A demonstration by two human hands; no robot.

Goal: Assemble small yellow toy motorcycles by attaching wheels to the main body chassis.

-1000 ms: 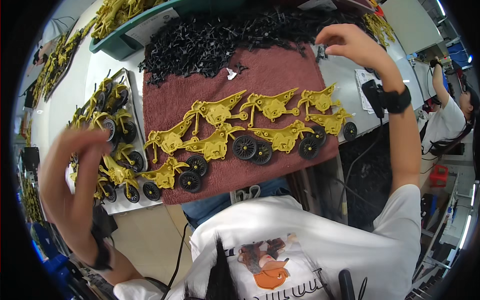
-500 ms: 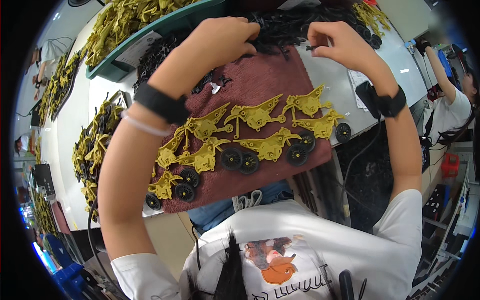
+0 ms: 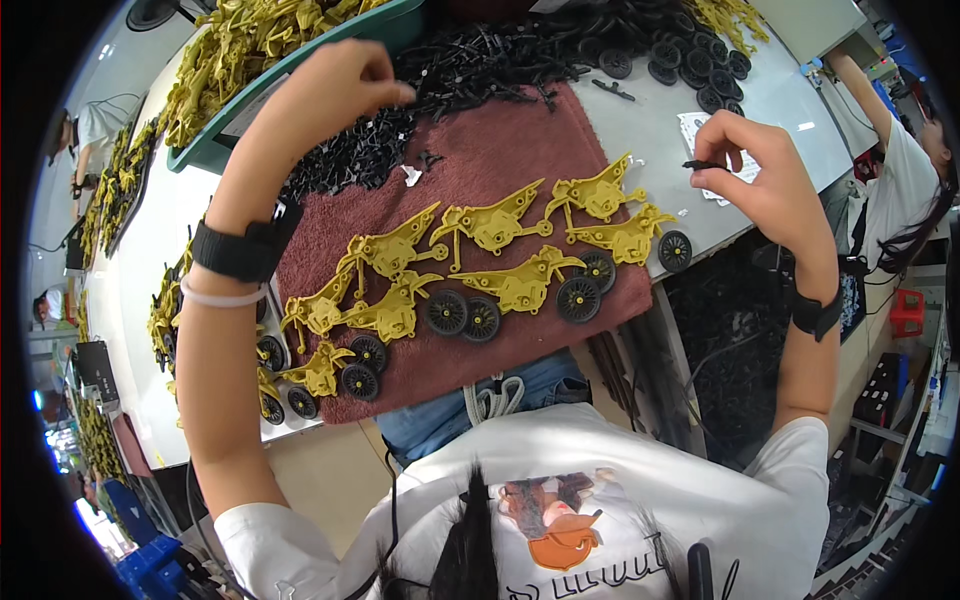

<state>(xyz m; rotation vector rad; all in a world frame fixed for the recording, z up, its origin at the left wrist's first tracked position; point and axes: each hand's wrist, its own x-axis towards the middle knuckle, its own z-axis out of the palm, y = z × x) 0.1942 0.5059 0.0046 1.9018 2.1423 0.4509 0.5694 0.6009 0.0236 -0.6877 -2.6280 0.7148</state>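
Note:
My right hand, over the right side of the table, pinches a small dark plastic part between thumb and fingertips. At the far left, my left hand hovers above a heap of small black plastic pieces, fingers curled; whatever it may hold is hidden. On the maroon cloth lie rows of yellow toy motorbike bodies. Some in the nearer row have black spoked wheels attached or beside them.
A green bin heaped with yellow parts stands beyond my left hand. Black frame-like pieces and loose black wheels lie along the back. More assembled yellow pieces sit at the left. A co-worker's arm reaches in at far right.
My right hand has come back and to the right from the black pieces, carrying the dark part. My left hand has shifted left, from the black frame-like pieces to over the small black ones.

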